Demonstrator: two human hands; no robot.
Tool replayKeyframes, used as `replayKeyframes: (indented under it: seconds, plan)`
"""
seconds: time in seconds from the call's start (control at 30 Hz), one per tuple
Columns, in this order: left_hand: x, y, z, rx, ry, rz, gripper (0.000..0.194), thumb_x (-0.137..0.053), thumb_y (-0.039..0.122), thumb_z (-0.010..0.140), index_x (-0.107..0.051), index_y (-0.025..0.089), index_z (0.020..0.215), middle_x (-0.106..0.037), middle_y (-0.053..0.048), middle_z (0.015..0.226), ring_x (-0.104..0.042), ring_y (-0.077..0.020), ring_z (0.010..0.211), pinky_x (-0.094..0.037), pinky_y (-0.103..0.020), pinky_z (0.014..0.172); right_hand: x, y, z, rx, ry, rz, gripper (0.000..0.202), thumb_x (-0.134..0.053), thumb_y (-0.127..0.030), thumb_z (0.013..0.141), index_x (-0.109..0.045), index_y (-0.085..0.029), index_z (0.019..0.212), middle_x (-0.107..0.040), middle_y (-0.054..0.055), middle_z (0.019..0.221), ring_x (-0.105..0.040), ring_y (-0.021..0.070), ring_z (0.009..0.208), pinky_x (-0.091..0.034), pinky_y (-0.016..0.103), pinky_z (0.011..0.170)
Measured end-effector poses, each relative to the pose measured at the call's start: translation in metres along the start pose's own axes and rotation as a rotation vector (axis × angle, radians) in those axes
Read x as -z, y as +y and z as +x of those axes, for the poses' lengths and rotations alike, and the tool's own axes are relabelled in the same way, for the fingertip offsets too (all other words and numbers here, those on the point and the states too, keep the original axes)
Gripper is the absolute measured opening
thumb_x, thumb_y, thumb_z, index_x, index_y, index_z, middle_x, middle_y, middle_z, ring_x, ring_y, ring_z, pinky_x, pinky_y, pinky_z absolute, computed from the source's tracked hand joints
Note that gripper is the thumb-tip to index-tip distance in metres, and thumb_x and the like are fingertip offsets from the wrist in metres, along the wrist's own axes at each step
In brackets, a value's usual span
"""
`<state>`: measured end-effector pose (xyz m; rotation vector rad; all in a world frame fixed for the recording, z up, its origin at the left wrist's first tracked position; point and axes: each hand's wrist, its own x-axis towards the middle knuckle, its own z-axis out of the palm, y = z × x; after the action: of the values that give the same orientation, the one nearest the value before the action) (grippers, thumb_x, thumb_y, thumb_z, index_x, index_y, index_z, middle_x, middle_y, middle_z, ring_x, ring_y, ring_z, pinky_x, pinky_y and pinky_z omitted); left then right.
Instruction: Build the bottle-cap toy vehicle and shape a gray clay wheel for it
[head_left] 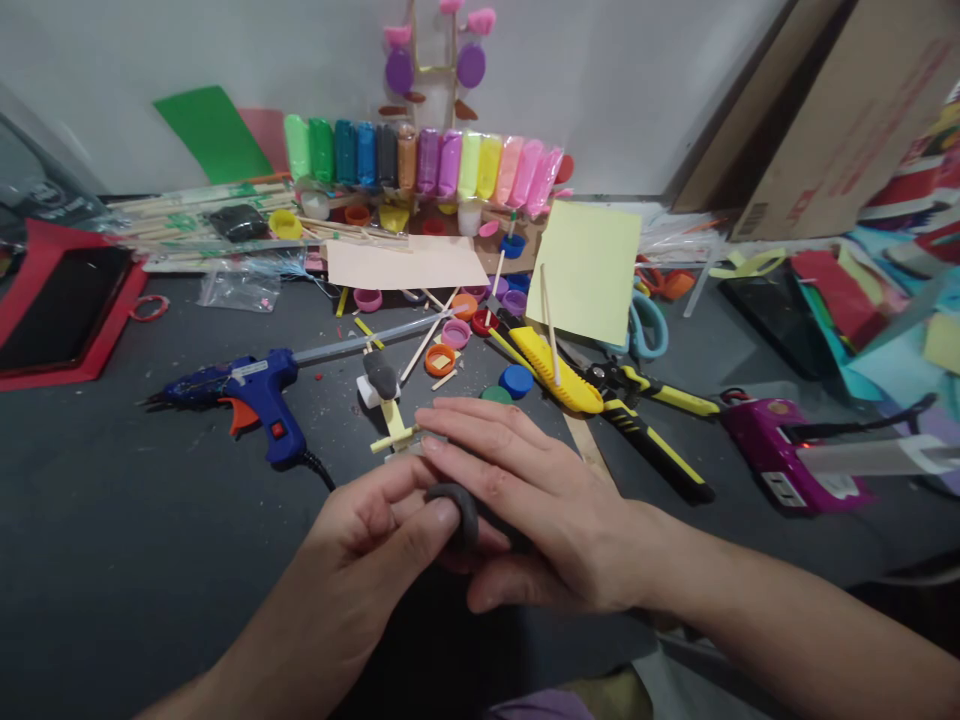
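A curved, dark grey piece of modelling clay [465,512] is pinched under the thumb of my left hand [379,535], low in the middle of the head view. My right hand [559,500] lies across the left fingers, its own fingers stretched out and close together. Its palm is beside the clay; whether it presses on it I cannot tell. Just beyond my fingertips is a small pale yellow stick assembly [391,420] with a crosspiece. A rounded dark grey lump [380,375] sits at its far end, and my hands partly hide its near end.
Left lies a blue hot glue gun [266,390] with a long glue stick. A yellow utility knife [559,370], pliers [652,440] and light blue scissors [649,325] lie right of centre. Bottle caps [441,360] are scattered ahead, before colourful clay packs [427,160]. A purple power adapter [787,455] stands right.
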<state>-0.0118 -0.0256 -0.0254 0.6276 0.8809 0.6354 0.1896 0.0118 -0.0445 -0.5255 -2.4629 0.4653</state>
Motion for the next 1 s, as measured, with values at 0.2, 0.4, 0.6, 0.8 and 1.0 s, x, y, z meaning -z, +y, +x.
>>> replayKeyframes:
  seconds: [0.2, 0.4, 0.6, 0.8, 1.0]
  plan:
    - [0.005, -0.007, 0.001, -0.042, 0.013, 0.041, 0.017, -0.069, 0.037, 0.095, -0.077, 0.022, 0.097, -0.076, -0.001, 0.087, -0.066, -0.0135, 0.082, -0.051, -0.021, 0.075, 0.001, 0.0, 0.001, -0.006, -0.022, -0.016, 0.069, -0.054, -0.05, 0.103, -0.047, 0.006, 0.142, -0.056, 0.027, 0.146, -0.039, 0.0278, 0.149, -0.037, 0.044, 0.123]
    - [0.006, -0.009, 0.001, -0.054, 0.078, 0.096, 0.018, -0.071, 0.037, 0.092, -0.074, 0.02, 0.088, -0.068, 0.002, 0.076, -0.057, -0.011, 0.069, -0.048, -0.019, 0.063, -0.001, -0.004, 0.002, -0.007, -0.02, -0.088, 0.073, -0.053, -0.054, 0.102, -0.046, 0.007, 0.142, -0.054, 0.028, 0.148, -0.037, 0.0296, 0.15, -0.035, 0.044, 0.124]
    - [0.004, -0.009, 0.003, -0.085, 0.084, 0.048, 0.016, -0.072, 0.036, 0.092, -0.078, 0.022, 0.098, -0.074, 0.0, 0.079, -0.061, -0.0114, 0.068, -0.05, -0.019, 0.064, -0.004, -0.01, 0.001, -0.049, -0.064, -0.179, 0.086, -0.054, -0.062, 0.099, -0.039, 0.008, 0.146, -0.046, 0.031, 0.155, -0.03, 0.0355, 0.154, -0.031, 0.051, 0.125]
    - [0.005, -0.012, 0.003, -0.075, 0.113, -0.006, 0.019, -0.074, 0.034, 0.091, -0.079, 0.024, 0.106, -0.077, 0.0, 0.083, -0.067, -0.0132, 0.076, -0.054, -0.021, 0.072, -0.006, -0.013, 0.0, -0.108, -0.13, -0.222, 0.09, -0.053, -0.064, 0.098, -0.032, 0.006, 0.151, -0.041, 0.032, 0.158, -0.028, 0.0392, 0.155, -0.029, 0.059, 0.125]
    - [0.004, -0.011, 0.002, -0.079, 0.064, -0.063, 0.02, -0.075, 0.033, 0.092, -0.079, 0.027, 0.11, -0.08, 0.001, 0.089, -0.07, -0.0113, 0.077, -0.055, -0.019, 0.072, -0.006, -0.013, 0.0, -0.12, -0.126, -0.226, 0.089, -0.052, -0.065, 0.098, -0.031, 0.004, 0.151, -0.041, 0.031, 0.159, -0.028, 0.0386, 0.155, -0.028, 0.06, 0.124]
